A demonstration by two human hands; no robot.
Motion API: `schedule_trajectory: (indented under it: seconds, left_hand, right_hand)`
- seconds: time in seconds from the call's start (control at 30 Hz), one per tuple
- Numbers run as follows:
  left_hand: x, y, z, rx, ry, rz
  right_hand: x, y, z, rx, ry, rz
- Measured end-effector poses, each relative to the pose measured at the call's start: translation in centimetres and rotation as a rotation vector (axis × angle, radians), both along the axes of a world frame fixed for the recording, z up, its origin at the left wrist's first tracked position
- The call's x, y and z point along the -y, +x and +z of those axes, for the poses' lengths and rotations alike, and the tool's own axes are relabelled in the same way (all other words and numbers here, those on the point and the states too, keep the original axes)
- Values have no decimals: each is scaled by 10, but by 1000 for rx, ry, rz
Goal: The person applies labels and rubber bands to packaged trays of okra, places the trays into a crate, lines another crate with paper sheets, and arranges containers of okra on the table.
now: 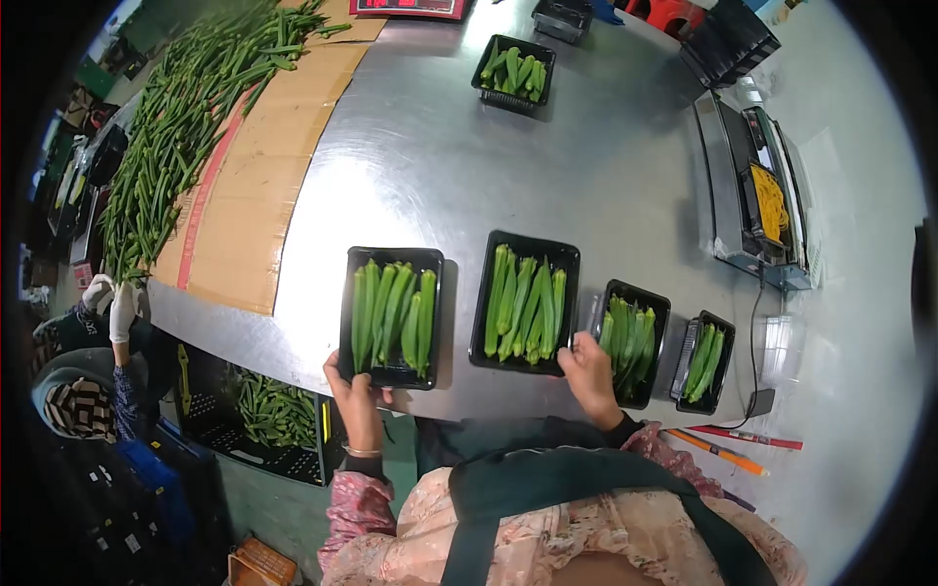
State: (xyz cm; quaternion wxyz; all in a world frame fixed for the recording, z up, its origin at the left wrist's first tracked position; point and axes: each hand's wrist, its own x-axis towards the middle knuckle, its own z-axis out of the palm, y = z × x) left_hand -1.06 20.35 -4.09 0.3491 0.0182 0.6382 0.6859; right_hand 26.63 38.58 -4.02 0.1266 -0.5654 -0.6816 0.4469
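My left hand (358, 408) grips the near edge of a black plastic tray (437, 313), thumb at the rim and fingers partly hidden beneath. Okra pods (389, 313) lie lengthwise inside. To its right is a second black tray (573, 298), also filled with a row of okra (528, 303). My right hand (588, 379) pinches this tray's near right corner. Just beyond that hand stands a third okra tray (662, 313), and a smaller-looking fourth tray (725, 361) sits farther right.
Loose okra (186, 127) is heaped on cardboard (259, 186) at the left of the metal table (420, 146). Another filled tray (489, 90) stands at the back. A wrapping machine (728, 186) is at right. A co-worker's gloved hands (119, 308) touch the heap. A crate (283, 464) holds okra below.
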Motion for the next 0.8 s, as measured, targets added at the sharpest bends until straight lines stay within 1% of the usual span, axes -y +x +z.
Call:
schedule_trajectory:
  seconds: [0.07,0.1,0.2,0.23,0.33,0.37,0.4,0.47,0.5,0.53,0.57,0.63,0.7,0.8]
  left_hand:
    - [2,18,-1,28,64,14]
    - [0,24,-3,43,104,71]
    - [-1,30,-4,15,82,98]
    - [0,30,-3,7,59,104]
    - [4,28,-1,15,35,107]
    - [6,26,-5,6,28,102]
    - [8,25,-10,13,29,103]
    - [5,26,-3,14,-11,123]
    - [5,25,-3,16,-10,120]
    - [6,24,-3,19,-12,117]
    - [5,23,-3,22,-14,114]
    - [0,24,5,57,-23,122]
    - [-3,23,7,88,-40,119]
    - [-2,21,-3,102,-18,138]
  right_hand:
    - [13,7,10,2,35,97]
    - [17,10,15,3,56,148]
    - [16,16,26,-104,-138,212]
    - [12,18,34,-21,-149,274]
    - [-1,14,78,106,-183,495]
    - [-7,14,83,153,-198,550]
    - [-18,21,69,281,190,751]
    - [-54,-2,94,315,32,691]
    - [-79,-9,86,270,153,657]
    - [-104,-28,90,198,199,571]
    - [-136,-48,87,98,62,453]
    - [-217,-90,61,-195,-129,256]
    - [-286,-138,39,-348,-163,54]
    - [-373,-198,-3,-466,-187,-129]
